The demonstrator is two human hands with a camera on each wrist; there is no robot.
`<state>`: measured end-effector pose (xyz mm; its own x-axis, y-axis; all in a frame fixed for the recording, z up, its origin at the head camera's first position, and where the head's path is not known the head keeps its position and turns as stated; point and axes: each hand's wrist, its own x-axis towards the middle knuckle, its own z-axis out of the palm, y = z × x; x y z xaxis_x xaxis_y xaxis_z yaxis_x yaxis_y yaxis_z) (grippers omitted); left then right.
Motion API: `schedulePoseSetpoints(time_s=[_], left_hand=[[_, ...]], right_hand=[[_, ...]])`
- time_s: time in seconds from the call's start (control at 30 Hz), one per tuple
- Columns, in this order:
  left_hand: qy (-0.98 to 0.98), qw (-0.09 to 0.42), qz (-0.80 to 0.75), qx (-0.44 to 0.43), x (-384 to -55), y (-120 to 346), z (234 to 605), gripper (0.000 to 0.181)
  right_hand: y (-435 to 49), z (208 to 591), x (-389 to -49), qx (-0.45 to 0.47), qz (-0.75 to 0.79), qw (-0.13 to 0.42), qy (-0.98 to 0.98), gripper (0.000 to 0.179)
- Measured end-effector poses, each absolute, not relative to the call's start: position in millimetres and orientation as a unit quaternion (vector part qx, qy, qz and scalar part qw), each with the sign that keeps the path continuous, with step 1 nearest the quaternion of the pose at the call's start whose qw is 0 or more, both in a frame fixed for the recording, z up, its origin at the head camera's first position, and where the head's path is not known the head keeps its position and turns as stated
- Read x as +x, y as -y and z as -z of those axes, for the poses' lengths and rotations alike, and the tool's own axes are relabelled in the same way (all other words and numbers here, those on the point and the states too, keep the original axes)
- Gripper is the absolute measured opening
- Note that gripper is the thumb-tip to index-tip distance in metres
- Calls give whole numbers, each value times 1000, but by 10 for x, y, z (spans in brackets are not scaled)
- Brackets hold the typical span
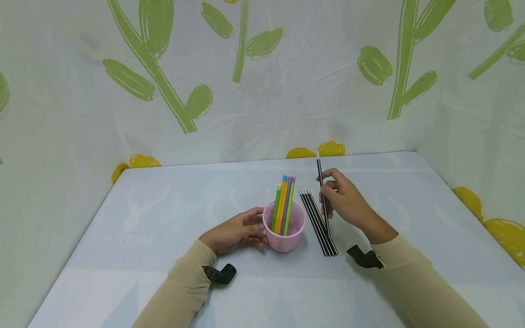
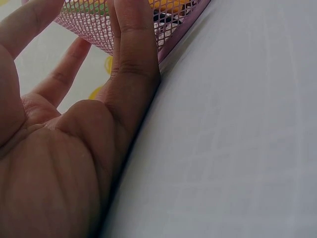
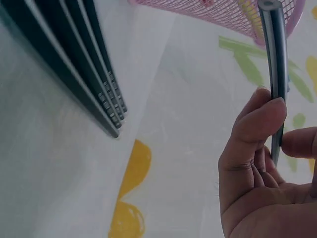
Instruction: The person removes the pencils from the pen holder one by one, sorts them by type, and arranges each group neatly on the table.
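A pink mesh pen cup [image 1: 282, 241] stands upright on the table with several coloured pencils [image 1: 283, 205] in it. My left hand [image 1: 235, 231] rests against the cup's left side, its fingers touching the mesh [image 2: 99, 34]. With thumb and fingers my right hand [image 1: 346, 200] pinches a black-and-silver striped pencil [image 1: 320, 175], held almost upright right of the cup. Beneath and beside it, several matching striped pencils [image 1: 315, 223] lie side by side on the table. The right wrist view shows the held pencil's [image 3: 275, 54] flat end pointing up.
The white table [image 1: 164, 214] carries faint printed patterns. Behind it hangs a pale sheet [image 1: 287, 100] with green leaves and yellow shapes. A black wrist mount [image 1: 221, 274] sticks out from the left sleeve, and another mount [image 1: 365, 257] from the right one.
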<state>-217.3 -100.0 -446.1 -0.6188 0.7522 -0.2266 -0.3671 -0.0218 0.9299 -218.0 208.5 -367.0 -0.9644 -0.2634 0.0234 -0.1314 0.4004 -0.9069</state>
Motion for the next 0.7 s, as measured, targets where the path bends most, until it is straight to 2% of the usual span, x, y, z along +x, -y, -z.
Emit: schedulePoseSetpoints(time_s=[0.47,0.7], left_hand=[[-577,395,-692,179,-2162,1011,4460,62],[-578,396,-690,178,-2161,1004,4458,63]], right_hand=[[-2164,3788,-2305,-96,454,132,-876,40],[-2225,3835,-2313,-100,408,146,-895,43]])
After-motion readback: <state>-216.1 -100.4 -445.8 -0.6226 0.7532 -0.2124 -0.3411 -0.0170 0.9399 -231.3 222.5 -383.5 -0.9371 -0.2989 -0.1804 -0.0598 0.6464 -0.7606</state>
